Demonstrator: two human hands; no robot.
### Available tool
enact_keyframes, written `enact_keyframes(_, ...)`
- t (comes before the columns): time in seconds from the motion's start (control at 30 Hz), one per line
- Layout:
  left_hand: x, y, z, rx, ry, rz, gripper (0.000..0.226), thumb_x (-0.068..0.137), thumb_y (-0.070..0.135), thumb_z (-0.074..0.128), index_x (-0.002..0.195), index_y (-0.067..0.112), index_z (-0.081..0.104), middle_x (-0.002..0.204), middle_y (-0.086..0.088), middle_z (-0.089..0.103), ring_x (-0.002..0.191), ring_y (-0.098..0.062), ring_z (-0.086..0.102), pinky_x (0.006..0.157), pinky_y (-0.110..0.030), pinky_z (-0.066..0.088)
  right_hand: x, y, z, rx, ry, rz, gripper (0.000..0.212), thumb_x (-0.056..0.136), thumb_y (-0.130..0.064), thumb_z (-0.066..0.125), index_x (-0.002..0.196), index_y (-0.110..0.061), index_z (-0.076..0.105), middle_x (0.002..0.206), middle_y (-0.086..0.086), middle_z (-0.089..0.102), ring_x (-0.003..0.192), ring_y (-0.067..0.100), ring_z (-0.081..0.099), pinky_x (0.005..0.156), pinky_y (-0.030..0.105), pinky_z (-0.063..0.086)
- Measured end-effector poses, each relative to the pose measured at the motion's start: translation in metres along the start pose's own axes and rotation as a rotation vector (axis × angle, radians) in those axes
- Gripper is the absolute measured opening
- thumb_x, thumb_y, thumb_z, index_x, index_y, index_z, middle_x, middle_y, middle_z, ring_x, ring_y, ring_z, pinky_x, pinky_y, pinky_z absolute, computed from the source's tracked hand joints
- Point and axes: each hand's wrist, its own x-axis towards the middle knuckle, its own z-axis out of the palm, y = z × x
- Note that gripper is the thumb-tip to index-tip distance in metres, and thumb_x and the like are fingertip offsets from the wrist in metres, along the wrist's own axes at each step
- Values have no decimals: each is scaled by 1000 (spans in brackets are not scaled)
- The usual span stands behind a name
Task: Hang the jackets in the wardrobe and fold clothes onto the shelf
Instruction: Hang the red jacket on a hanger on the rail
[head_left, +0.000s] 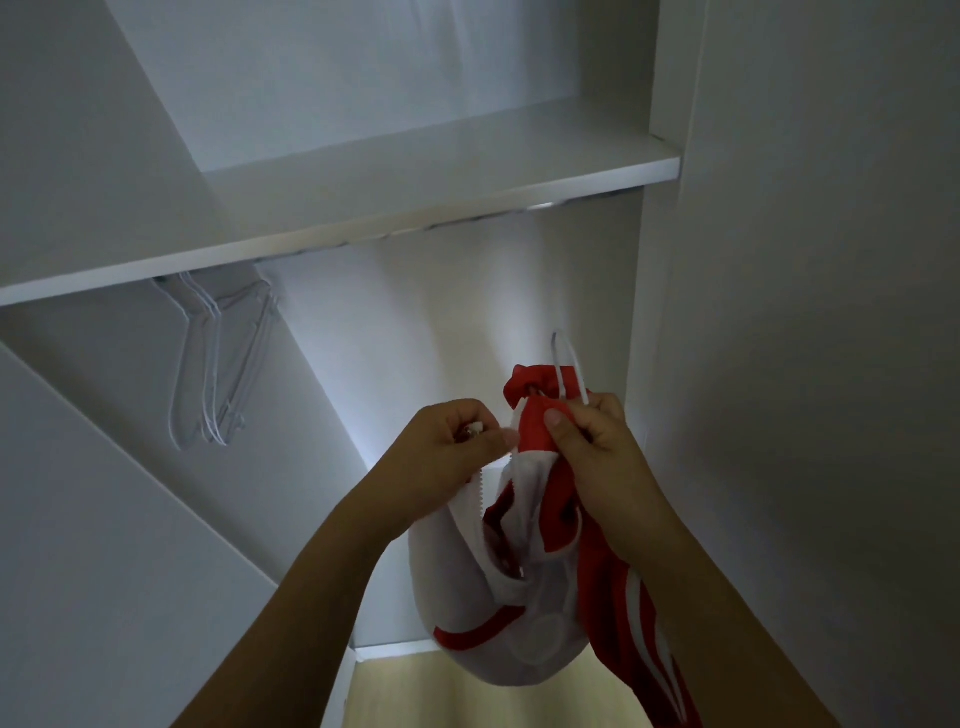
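Note:
A red and white jacket (524, 587) hangs bunched from a white hanger (563, 364) whose hook sticks up above the collar. My left hand (452, 441) pinches the jacket's white zipper edge near the top. My right hand (592, 436) grips the red collar together with the hanger's neck. Both hands are raised inside the open wardrobe, below the white shelf (415, 208). The jacket's lower part droops between my forearms.
Several clear empty hangers (218, 358) hang under the shelf at the left. A lit strip (545, 205) runs beneath the shelf's front edge. The wardrobe's white side wall (805, 312) stands close on the right, and a wooden floor (467, 691) shows below.

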Motion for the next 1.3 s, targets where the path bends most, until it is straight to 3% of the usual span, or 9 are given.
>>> enact_keyframes(0.17, -3, -1, -11, -146, 38, -116, 34, 98, 8, 38, 64, 13, 44, 73, -5, 46, 61, -13, 40, 54, -11, 38, -2, -6, -9, -9, -8, 43, 14, 96, -42, 50, 97, -30, 58, 118, -9, 46, 102, 10, 59, 92, 28, 53)
enact_keyframes(0.3, -2, -3, -11, -42, 53, -82, 21, 101, 28, 48, 84, 15, 52, 81, 0, 55, 74, -12, 55, 62, -14, 45, -5, -10, -10, -30, -60, 45, 23, 96, -40, 53, 99, -19, 62, 116, -8, 47, 103, 11, 60, 97, 35, 52)
enact_keyframes(0.43, -3, -6, -9, -88, 157, 30, 9, 89, 28, 67, 85, 21, 63, 69, 13, 65, 66, 0, 64, 55, -8, 47, -6, -14, -11, -19, -92, 31, 13, 95, -40, 55, 96, -29, 62, 117, -8, 48, 106, 12, 60, 99, 38, 51)
enact_keyframes(0.63, -2, -8, -10, -172, 287, -14, 17, 82, 36, 73, 88, 26, 60, 80, 5, 73, 72, -11, 69, 60, -16, 53, -3, -10, -8, -63, -70, 13, 12, 95, -35, 56, 95, -29, 66, 112, -10, 45, 104, 9, 57, 102, 35, 49)
enact_keyframes(0.77, -1, -11, -10, -229, 243, -20, 1, 92, 25, 65, 92, 26, 65, 91, 7, 74, 86, -12, 69, 73, -18, 55, -2, -7, -6, -82, -66, 2, 12, 95, -34, 57, 88, -33, 66, 114, -9, 44, 103, 8, 57, 99, 29, 50)
enact_keyframes(0.87, -2, -11, -12, -274, 189, 9, 7, 94, 18, 62, 96, 23, 65, 93, 4, 74, 90, -15, 70, 81, -24, 56, -2, -7, -7, -86, -77, 11, 14, 93, -39, 58, 86, -31, 66, 116, -10, 46, 100, 6, 59, 91, 21, 50)
enact_keyframes(0.97, -3, -5, -11, -206, 158, 81, 10, 93, 16, 63, 94, 24, 67, 88, 9, 74, 86, -10, 70, 73, -17, 55, -4, -7, -8, -69, -103, 0, 16, 93, -36, 60, 83, -28, 70, 113, -11, 46, 93, 1, 61, 80, 13, 51)
enact_keyframes(1.17, -3, 2, -6, -169, 151, 84, 7, 89, 16, 68, 93, 21, 64, 92, -2, 73, 84, -12, 70, 73, -20, 56, -4, -10, -8, -72, -143, 24, 12, 92, -32, 62, 87, -25, 70, 108, -12, 47, 98, 8, 61, 90, 21, 51)
enact_keyframes(1.3, -3, 3, -5, -147, 128, 91, 7, 90, 15, 66, 90, 22, 66, 88, 2, 72, 79, -5, 69, 67, -13, 53, -7, -11, -9, -84, -161, 29, 13, 92, -32, 62, 90, -23, 71, 107, -13, 46, 97, 5, 60, 87, 16, 51)
